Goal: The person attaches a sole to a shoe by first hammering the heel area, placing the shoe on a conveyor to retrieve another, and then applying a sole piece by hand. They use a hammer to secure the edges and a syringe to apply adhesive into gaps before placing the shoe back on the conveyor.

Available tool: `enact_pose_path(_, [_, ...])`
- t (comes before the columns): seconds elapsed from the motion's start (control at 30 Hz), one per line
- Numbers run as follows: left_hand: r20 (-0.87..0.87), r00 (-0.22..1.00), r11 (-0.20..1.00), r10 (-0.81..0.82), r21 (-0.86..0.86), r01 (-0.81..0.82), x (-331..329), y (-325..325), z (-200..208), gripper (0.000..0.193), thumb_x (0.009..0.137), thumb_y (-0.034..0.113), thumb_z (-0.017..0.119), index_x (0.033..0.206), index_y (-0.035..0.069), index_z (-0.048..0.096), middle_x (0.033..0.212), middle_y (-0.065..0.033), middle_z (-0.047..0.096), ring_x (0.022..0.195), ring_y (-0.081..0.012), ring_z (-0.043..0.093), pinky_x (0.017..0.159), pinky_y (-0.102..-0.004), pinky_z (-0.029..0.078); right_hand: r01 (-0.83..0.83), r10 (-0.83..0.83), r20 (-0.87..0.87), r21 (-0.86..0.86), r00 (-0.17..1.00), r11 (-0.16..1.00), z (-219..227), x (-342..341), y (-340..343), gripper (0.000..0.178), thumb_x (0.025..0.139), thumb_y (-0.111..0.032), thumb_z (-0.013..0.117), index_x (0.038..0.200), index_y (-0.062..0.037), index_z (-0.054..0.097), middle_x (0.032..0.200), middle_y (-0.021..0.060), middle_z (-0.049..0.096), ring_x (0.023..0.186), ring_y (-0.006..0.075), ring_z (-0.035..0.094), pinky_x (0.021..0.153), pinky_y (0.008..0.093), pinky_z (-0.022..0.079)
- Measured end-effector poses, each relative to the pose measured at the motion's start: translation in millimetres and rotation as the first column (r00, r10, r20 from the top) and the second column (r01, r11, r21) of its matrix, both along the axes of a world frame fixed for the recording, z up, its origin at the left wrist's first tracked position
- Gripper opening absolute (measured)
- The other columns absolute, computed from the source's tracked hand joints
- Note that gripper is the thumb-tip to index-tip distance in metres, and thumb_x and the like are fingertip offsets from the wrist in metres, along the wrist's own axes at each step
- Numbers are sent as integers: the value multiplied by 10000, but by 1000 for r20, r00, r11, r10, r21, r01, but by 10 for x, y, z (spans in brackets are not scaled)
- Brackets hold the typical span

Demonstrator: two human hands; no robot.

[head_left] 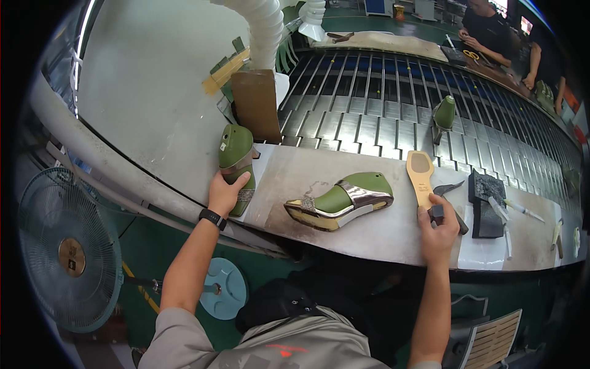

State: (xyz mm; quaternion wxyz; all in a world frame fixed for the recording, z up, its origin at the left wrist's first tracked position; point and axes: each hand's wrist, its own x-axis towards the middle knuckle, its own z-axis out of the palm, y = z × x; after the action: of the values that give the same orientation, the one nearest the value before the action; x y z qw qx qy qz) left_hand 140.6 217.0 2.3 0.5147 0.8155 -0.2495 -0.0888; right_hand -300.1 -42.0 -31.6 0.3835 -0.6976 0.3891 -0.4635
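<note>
At the left end of the bench my left hand (227,192) is closed round the front part of a heeled shoe on a green last (236,147). My right hand (440,230) grips the narrow end of a tan insole (421,172), its wide end pointing away from me. A small dark block (437,212) also shows at the fingers of that hand. Between both hands, a second shoe on a green last (344,200) lies on its side, with a silvery strap and its underside toward me. A hammer (450,186) lies beside my right hand, partly hidden by it.
Beyond the bench (369,237) runs a slatted metal conveyor (369,117) carrying another green last with a shoe (444,114). Right of the hammer are a black block (487,203) and several brushes. A white duct (261,31) hangs over a brown board (255,104). A fan (70,252) stands left. People work far right.
</note>
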Motion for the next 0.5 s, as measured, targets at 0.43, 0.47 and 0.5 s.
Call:
enact_pose_path(0.43, [-541, 576, 772, -613, -564, 292, -596, -1961, 409, 506, 1041, 492, 714, 1246, 29, 697, 1111, -99, 768, 923, -199, 761, 813, -350, 624, 51, -51, -5, 10, 999, 999, -55, 31, -77, 333, 883, -42, 803, 1186, 60, 713, 1041, 136, 698, 864, 209, 642, 791, 338, 530])
enact_pose_path(0.47, [-613, 527, 800, -588, -534, 273, -620, -2228, 407, 551, 1033, 571, 690, 1235, 59, 707, 1085, -112, 776, 909, -252, 781, 798, -374, 640, 56, -56, 5, 34, 998, 998, -43, 20, -63, 329, 882, -43, 805, 1181, 59, 715, 1039, 136, 698, 862, 211, 641, 791, 338, 531])
enact_pose_path(0.5, [-614, 515, 795, -598, -537, 282, -561, -2484, 328, 551, 1033, 571, 690, 1235, 59, 707, 1085, -112, 776, 909, -252, 781, 798, -374, 640, 72, -72, -1, 31, 997, 997, -36, 17, -54, 329, 882, -43, 805, 1181, 59, 715, 1039, 136, 698, 862, 211, 641, 791, 338, 531])
